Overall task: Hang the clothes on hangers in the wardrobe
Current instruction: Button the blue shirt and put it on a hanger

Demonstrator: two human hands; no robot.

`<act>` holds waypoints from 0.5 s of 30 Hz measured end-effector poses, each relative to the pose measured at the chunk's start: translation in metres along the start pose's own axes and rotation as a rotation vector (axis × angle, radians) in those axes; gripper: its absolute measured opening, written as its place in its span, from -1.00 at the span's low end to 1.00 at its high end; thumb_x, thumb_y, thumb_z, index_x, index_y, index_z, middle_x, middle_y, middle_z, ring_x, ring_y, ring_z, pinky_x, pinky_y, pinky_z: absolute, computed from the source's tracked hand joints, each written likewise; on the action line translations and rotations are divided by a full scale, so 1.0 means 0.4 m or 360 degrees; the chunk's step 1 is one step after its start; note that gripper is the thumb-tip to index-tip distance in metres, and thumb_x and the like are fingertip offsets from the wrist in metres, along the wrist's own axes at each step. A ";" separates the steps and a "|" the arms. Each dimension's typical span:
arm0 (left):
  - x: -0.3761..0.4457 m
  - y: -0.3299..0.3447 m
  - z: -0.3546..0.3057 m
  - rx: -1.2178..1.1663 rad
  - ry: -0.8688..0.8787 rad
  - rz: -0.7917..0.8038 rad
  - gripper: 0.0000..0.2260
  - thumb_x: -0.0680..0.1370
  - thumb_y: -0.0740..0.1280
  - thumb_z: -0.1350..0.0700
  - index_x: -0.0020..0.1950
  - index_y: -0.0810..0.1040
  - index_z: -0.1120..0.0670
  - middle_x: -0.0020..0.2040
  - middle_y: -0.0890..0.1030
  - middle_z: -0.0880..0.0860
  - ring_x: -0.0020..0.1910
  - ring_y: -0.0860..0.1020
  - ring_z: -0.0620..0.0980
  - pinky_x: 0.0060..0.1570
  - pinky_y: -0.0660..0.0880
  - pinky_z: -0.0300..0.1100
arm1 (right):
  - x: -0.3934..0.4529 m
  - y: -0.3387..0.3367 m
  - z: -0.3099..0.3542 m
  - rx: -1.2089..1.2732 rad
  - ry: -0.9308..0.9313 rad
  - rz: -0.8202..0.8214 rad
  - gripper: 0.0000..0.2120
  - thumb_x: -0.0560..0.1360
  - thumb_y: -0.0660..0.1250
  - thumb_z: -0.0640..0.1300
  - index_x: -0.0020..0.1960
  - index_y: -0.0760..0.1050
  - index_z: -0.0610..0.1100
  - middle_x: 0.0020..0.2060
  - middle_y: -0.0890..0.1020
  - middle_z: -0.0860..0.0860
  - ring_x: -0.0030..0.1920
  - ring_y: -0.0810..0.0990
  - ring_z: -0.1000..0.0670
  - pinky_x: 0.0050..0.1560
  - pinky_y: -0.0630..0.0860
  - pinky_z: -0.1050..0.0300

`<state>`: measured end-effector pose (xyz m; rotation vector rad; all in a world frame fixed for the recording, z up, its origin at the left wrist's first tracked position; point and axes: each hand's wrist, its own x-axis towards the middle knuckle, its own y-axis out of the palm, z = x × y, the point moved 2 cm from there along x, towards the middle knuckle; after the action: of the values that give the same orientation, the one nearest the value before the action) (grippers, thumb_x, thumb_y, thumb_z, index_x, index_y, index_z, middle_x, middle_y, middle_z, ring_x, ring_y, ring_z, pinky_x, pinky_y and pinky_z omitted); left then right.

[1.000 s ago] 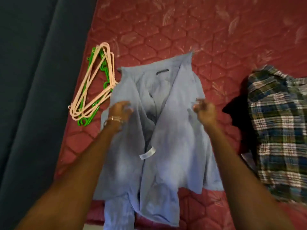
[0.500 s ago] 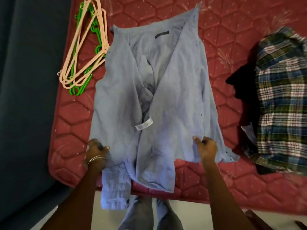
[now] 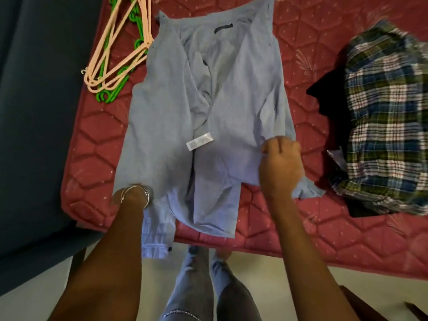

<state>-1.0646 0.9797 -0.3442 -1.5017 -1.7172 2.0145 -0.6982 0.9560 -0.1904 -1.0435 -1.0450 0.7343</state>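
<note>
A light blue shirt (image 3: pixel 208 107) lies spread open on the red mattress (image 3: pixel 324 228), collar away from me, a white label showing at its middle. Its lower hem and one sleeve hang over the mattress edge. My left hand (image 3: pixel 134 195), bangles on the wrist, is at the shirt's lower left corner with the fingers tucked under the cloth. My right hand (image 3: pixel 280 163) pinches the shirt's right edge with curled fingers. A bunch of pink and green hangers (image 3: pixel 115 56) lies left of the collar.
A plaid shirt (image 3: pixel 384 126) is heaped on a dark garment (image 3: pixel 328 98) at the right of the mattress. A dark blue panel (image 3: pixel 39 112) runs along the left. My legs (image 3: pixel 196 286) stand on the pale floor below the mattress edge.
Both hands slid from the shirt's chest down to its lower edges and drew it flat toward me. The view tilted down, showing the floor and my legs.
</note>
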 end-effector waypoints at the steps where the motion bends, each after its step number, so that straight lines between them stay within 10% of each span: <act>1: 0.001 0.005 0.008 -0.0254 -0.0116 0.0016 -0.62 0.52 0.29 0.01 0.27 0.50 0.17 0.29 0.51 0.19 0.28 0.48 0.19 0.28 0.34 -0.02 | -0.028 0.000 0.050 -0.0123 -0.0224 -0.0049 -0.87 0.33 0.38 -0.32 -0.20 0.52 -0.12 -0.20 0.60 -0.08 -0.25 0.51 -0.14 -0.39 0.27 0.10; 6: -0.091 -0.028 -0.027 -0.1837 0.0009 -0.0451 -0.64 0.41 0.36 0.33 0.19 0.50 0.17 0.02 0.54 0.11 -0.03 0.51 0.02 0.03 0.47 -0.07 | -0.266 0.090 0.163 -0.0154 -0.0702 0.0526 -0.67 0.33 0.27 -0.11 0.05 0.61 0.06 -0.42 0.53 0.02 -0.39 0.51 -0.05 -0.18 0.41 0.01; 9: -0.293 -0.048 -0.142 -0.1099 0.1211 -0.0290 -0.76 0.54 0.30 0.24 0.20 0.55 0.15 0.04 0.57 -0.01 -0.01 0.48 -0.15 0.06 0.41 -0.35 | -0.316 0.144 0.088 0.0117 -0.0448 0.0792 -0.64 0.27 0.24 -0.22 0.01 0.62 -0.03 -0.54 0.50 -0.01 -0.55 0.54 -0.07 -0.40 0.50 0.09; 11: -0.391 0.020 -0.164 -0.0268 0.1795 0.0131 -0.74 0.52 0.27 0.12 0.19 0.58 0.01 0.04 0.60 0.00 -0.01 0.57 -0.01 0.01 0.50 -0.15 | -0.317 0.141 0.050 0.0341 -0.0026 0.1016 -0.61 0.19 0.36 -0.40 -0.02 0.54 -0.14 -0.50 0.56 -0.13 -0.51 0.58 -0.17 -0.50 0.48 0.08; 15: -0.405 0.175 -0.063 0.1214 0.1556 0.0155 -0.80 0.24 0.50 0.04 -0.17 0.68 -0.16 -0.24 0.63 0.05 -0.23 0.62 0.15 -0.17 0.55 0.13 | -0.329 0.115 0.003 0.0755 0.0588 0.0881 -0.75 0.27 0.38 -0.41 -0.09 0.48 -0.20 -0.34 0.59 -0.18 -0.27 0.58 -0.26 -0.25 0.47 -0.07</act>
<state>-0.9300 0.8715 -0.3001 -1.7640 -0.4386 1.2778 -0.7462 0.8574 -0.2764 -1.0010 -0.2304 1.1172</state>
